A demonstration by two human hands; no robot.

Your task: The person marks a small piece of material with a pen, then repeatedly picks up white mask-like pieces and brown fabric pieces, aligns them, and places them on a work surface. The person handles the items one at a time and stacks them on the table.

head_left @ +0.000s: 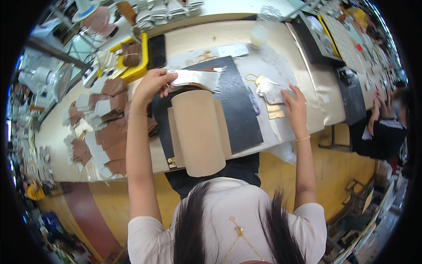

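Left hand (151, 84) is up over the far part of the black mat (237, 110), fingers pinching the left end of a long silvery strip (195, 79). The strip looks thin and shiny, foil-like, with a ragged right end, and it stretches out to the right above the mat. Just nearer than the strip stands a tan cardboard piece (198, 132), smooth and matte, curved like a half tube, with flat flaps showing behind it on both sides; its near end hangs over the table (198, 37) edge.

Right hand (295, 105) lies to the right, fingers spread and pressing down on a crinkly silver-white sheet (270, 92) beside a few small tan slips (274, 111). Under it the table is covered with a pale, glossy lining.

On the left, stacks of brown leather-like pieces (110, 132) with white paper tabs lie fanned across the table, flat and overlapping. At the far left sits a yellow tray (136, 68) holding more brown pieces. Far centre stands a clear plastic cup (263, 31) with a milky layer at the bottom. Along the far edge lie bundles of pale folded pieces (162, 11).

Far right, another person (387, 127) in dark clothing bends over the same long table.
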